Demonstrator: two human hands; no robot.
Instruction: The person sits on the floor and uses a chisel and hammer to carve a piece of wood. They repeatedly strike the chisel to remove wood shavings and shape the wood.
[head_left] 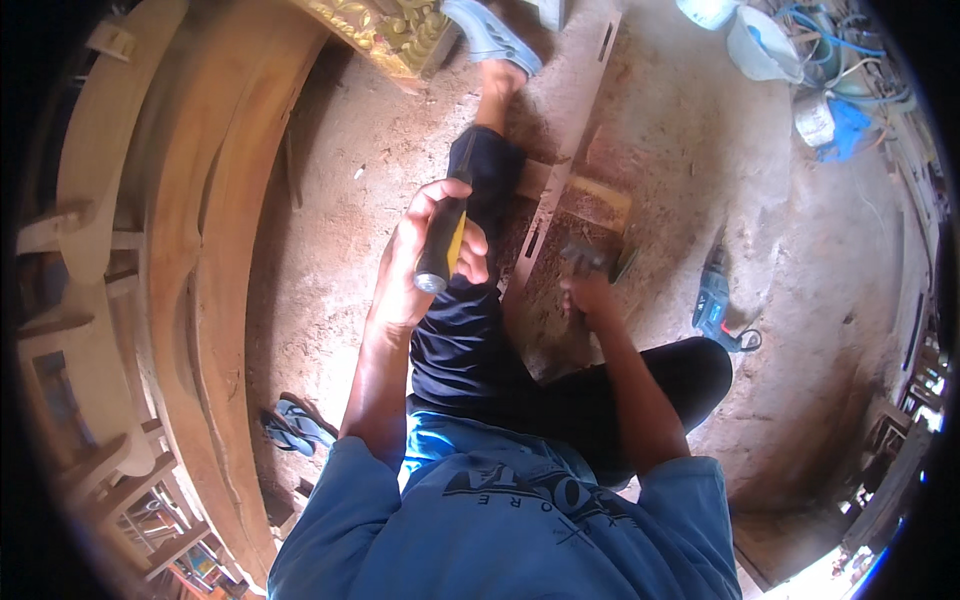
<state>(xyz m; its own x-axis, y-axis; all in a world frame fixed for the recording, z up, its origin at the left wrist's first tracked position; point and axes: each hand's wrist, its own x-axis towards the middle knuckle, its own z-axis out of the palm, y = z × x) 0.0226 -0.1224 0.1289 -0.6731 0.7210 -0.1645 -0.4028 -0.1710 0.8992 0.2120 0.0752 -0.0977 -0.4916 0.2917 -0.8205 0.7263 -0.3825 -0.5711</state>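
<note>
My left hand (408,245) is wrapped round a chisel (441,250) with a black and yellow handle and a metal end cap. The chisel is raised over my outstretched leg, its thin blade pointing away from me. Lower and to the right, my right hand (590,297) grips a hammer (582,256) by its handle, the dark head just beyond my fingers. Between my leg and the hammer runs a long narrow wooden board (568,150) with slots cut in it. Under and beside it lie short wooden blocks (597,203).
Big curved timber pieces (225,200) line the left side. A gilded carved piece (385,35) stands at the far end. On the right lie a blue power tool (713,300) and, farther off, buckets (762,48) with hoses. Sandals (297,424) rest on the floor at left.
</note>
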